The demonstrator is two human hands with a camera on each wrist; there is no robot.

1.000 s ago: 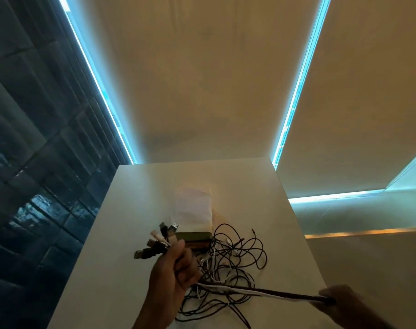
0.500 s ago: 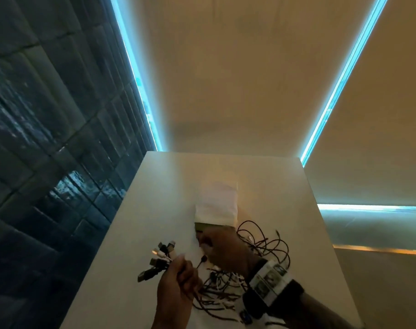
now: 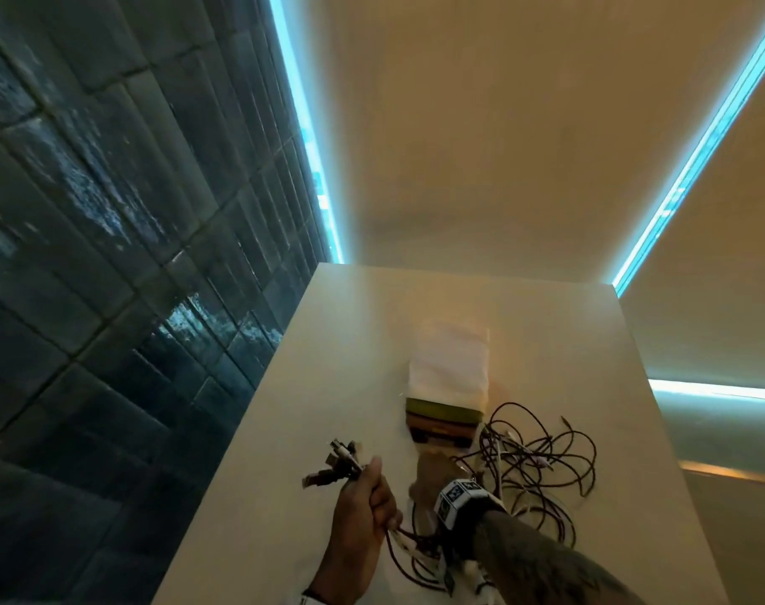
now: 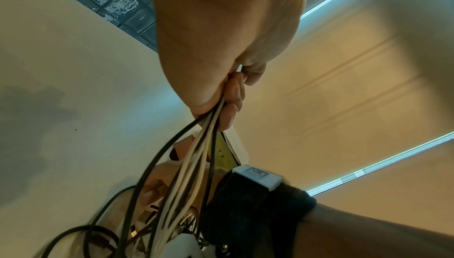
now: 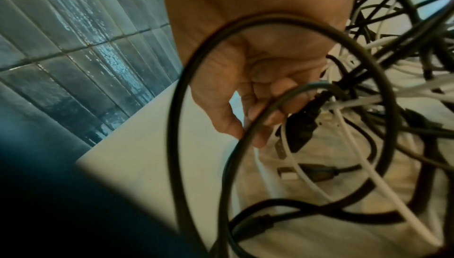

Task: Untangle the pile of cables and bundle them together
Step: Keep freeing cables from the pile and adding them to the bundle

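My left hand (image 3: 368, 495) grips a bunch of black and white cables, and their plugs (image 3: 333, 464) fan out to the left above the fist. The left wrist view shows the same left hand (image 4: 228, 104) with the strands (image 4: 191, 157) running down from it. The tangled cable pile (image 3: 546, 465) lies on the white table (image 3: 310, 386) to the right. At the pile's left edge sits my right hand (image 3: 430, 473). In the right wrist view my right hand (image 5: 248, 136) pinches a black cable (image 5: 236, 157) with curled fingers, beside a black USB plug (image 5: 301, 128).
A stack of flat boxes (image 3: 444, 423) with a folded white cloth (image 3: 452, 369) on top stands just behind the pile. A dark tiled wall (image 3: 110, 255) runs along the table's left edge. The table's right edge (image 3: 660, 430) drops off near the pile.
My right hand let go of the stretched cable at the right and came in to the pile's left edge. The left hand still holds its bunch of plugs.
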